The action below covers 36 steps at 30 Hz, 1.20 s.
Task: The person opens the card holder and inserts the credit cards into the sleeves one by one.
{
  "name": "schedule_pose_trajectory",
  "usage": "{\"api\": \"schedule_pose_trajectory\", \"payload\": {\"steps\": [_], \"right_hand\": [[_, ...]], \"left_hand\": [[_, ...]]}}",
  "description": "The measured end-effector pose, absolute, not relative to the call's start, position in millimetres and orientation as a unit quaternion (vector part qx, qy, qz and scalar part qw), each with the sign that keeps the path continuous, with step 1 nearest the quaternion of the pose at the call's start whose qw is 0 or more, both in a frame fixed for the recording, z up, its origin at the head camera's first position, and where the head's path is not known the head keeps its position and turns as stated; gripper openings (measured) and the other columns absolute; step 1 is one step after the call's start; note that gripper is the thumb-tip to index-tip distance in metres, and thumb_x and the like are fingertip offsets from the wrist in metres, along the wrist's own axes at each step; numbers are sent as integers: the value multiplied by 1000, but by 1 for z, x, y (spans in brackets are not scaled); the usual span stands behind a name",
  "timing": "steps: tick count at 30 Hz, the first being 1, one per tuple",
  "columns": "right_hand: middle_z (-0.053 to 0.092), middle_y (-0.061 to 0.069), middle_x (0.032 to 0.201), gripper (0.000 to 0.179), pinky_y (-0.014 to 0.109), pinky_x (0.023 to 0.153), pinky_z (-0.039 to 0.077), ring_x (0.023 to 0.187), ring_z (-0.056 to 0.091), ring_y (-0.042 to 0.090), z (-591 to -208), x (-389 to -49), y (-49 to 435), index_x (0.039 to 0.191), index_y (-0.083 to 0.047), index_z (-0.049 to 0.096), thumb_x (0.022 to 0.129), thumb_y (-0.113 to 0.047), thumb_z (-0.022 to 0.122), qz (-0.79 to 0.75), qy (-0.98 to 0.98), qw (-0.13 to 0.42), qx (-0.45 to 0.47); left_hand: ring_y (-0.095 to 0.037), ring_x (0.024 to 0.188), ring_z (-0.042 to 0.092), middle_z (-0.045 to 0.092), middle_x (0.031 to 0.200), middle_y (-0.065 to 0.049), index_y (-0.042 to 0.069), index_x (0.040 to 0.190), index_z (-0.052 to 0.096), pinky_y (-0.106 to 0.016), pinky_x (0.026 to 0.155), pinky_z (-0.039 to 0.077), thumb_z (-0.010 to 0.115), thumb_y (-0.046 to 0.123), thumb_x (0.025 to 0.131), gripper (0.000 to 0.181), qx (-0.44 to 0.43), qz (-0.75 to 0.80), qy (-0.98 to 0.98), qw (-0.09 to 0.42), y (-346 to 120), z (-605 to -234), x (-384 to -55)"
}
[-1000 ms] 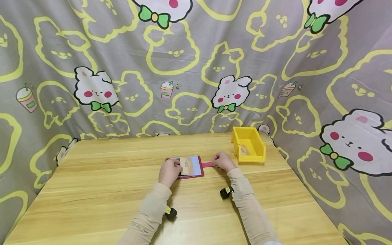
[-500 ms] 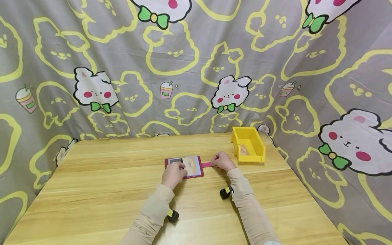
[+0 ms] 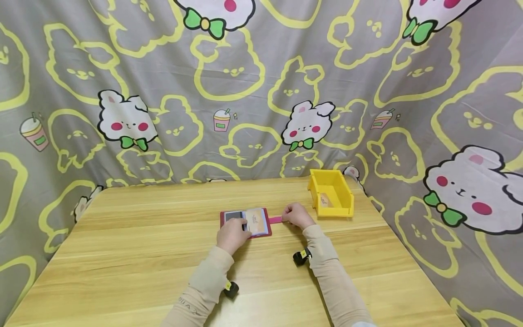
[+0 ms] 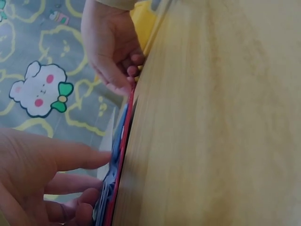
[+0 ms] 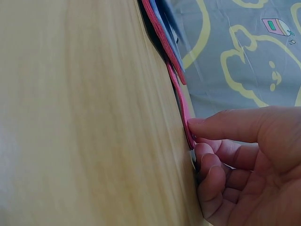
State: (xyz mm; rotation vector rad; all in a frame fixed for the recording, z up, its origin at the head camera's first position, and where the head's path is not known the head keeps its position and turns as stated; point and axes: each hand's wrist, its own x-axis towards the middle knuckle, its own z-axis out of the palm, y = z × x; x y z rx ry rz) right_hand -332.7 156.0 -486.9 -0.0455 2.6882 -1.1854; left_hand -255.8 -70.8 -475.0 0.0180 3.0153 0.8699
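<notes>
Card (image 3: 256,220) now lies flat inside the red holder (image 3: 246,222) mid-desk (image 3: 122,254), no longer tilted up. Left hand (image 3: 233,234) presses it down with straight fingers; right hand (image 3: 298,215) pinches the pink strap (image 3: 275,219). Looks nearly seated. Yellow bin (image 3: 332,192) sits just beyond.

Bright, even light; soft shadows; blurred wrist views.

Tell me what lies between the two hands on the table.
In the head view, the red card holder with a tan card on it, and its pink strap, span from the left hand to the right hand.
</notes>
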Motion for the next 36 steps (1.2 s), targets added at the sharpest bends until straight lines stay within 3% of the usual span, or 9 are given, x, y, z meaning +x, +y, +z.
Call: {"api": "schedule_pose_trajectory", "payload": {"steps": [10,18,24,30,36], "right_hand": [[57,2,67,6,24,51,42,54,48,12,-488,-333,156,79,-5,67,83,-6,71,-406,909,98,-16],[57,2,67,8,25,51,42,53,47,12,-488,-332,155,77,-5,66,84,-6,70,-410,907,97,-19],[56,1,66,9,25,51,42,53,47,12,-487,-332,155,77,-5,65,83,-5,71,-409,907,99,-15],[57,2,68,8,25,51,42,54,47,13,-487,-330,155,78,-5,64,84,-5,70,-408,907,99,-11],[57,2,68,9,25,51,42,54,47,12,-487,-331,155,77,-5,64,84,-7,71,-405,909,99,-12]], "left_hand": [[-28,97,63,67,111,-13,10,120,67,-52,75,50,83,47,71,63,20,241,970,-6,-70,-474,-253],[-26,85,63,67,99,-11,8,113,68,-51,71,50,82,51,70,63,26,229,973,-33,-68,-476,-251],[-22,77,61,67,91,-7,9,102,70,-45,63,50,79,43,75,45,27,240,970,-26,-70,-475,-254],[-15,66,53,67,82,-3,10,84,68,-31,57,41,74,27,79,19,24,310,950,13,-75,-470,-258],[-15,61,49,63,71,-3,5,75,65,-26,56,38,72,17,78,13,24,354,934,38,-92,-464,-262]]}}
